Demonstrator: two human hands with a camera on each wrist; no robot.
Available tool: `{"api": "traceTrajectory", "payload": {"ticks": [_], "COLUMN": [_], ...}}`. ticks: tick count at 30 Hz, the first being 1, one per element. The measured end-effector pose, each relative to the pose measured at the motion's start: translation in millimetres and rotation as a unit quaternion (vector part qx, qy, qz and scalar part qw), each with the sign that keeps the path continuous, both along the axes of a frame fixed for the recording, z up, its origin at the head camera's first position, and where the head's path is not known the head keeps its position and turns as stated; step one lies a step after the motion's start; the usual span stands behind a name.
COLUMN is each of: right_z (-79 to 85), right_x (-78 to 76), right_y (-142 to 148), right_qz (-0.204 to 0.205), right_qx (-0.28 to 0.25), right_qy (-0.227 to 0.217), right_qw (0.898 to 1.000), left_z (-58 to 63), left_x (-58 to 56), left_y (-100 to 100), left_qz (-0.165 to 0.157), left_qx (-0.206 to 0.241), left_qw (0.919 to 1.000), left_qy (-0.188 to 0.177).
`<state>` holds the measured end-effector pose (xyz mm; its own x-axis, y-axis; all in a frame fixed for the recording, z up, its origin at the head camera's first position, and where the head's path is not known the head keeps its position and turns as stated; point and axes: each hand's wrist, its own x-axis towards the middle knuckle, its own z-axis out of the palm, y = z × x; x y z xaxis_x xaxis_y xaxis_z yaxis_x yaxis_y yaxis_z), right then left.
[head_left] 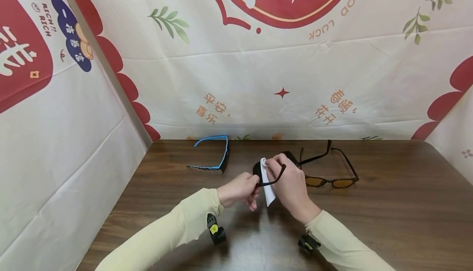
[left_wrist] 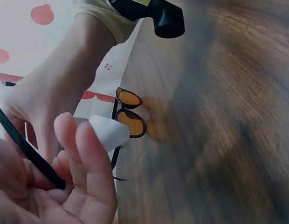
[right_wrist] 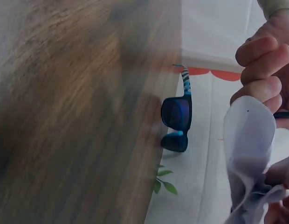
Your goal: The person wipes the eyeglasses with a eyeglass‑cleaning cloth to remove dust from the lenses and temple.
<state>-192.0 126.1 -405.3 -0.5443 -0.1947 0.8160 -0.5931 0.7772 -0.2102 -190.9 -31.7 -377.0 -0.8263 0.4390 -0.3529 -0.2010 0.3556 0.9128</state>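
Dark-framed sunglasses (head_left: 257, 170) are held above the table, one arm curving toward the viewer. My left hand (head_left: 239, 189) grips them at the left lens and hinge. A white cloth (head_left: 268, 191) is pinched by my right hand (head_left: 290, 182) and lies against the inner side of that lens. The far lens is partly hidden behind the right hand. In the right wrist view the cloth (right_wrist: 249, 135) hangs in folds from the fingers. The left wrist view shows one dark arm of the sunglasses (left_wrist: 30, 151) across the left palm.
Blue-and-black sunglasses (head_left: 226, 156) rest on the brown wooden table (head_left: 166, 197) at the back left. Glasses with orange lenses (head_left: 343, 183) lie to the right, behind the right hand. A printed white cloth backdrop (head_left: 258, 78) rises along the table's back edge.
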Motion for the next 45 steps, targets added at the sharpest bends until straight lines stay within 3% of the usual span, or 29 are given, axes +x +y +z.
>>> {"api": "traceTrajectory", "payload": {"ticks": [5,10,15,23,27,31,35,38,45], "right_z": [0.8,2.3,-1.4,-2.2,1.5,6.7,12.6,14.4,10.4], "right_x": [7.4,16.9,17.1,8.4,5.6,8.3,14.7,19.3,25.4], "right_y": [-4.0,-5.4,-4.7,-5.8,-3.8,2.8,10.7,14.4,10.4], "right_qz": [-0.004,-0.015,-0.003,0.058,0.104,0.125,0.101,0.064,-0.006], "right_qx": [0.045,0.044,0.045,0.012,-0.007,0.007,0.067,0.111,0.091], "right_qy": [-0.045,-0.113,-0.100,-0.083,-0.110,-0.159,-0.177,-0.157,-0.093], "right_qw": [0.998,0.992,0.994,0.995,0.988,0.979,0.977,0.979,0.992], "left_z": [-4.5,-7.8,-9.7,-7.7,-7.3,-7.4,-7.1,-6.9,-6.2], "left_x": [-3.6,-5.9,-3.4,-0.9,-2.4,-2.6,-0.6,0.8,2.9], "left_y": [-3.5,-6.9,-5.9,-5.0,-6.0,-6.8,-6.8,-6.3,-2.4], "left_qz": [0.012,0.019,0.012,0.012,0.009,0.007,0.005,0.004,-0.004], "left_qx": [0.028,0.043,0.027,0.005,0.010,0.015,0.015,0.012,0.003], "left_qw": [0.9988,0.9968,0.9970,0.9993,0.9992,0.9988,0.9988,0.9991,0.9992], "left_qy": [-0.039,-0.065,-0.072,-0.036,-0.037,-0.045,-0.046,-0.041,-0.041]}}
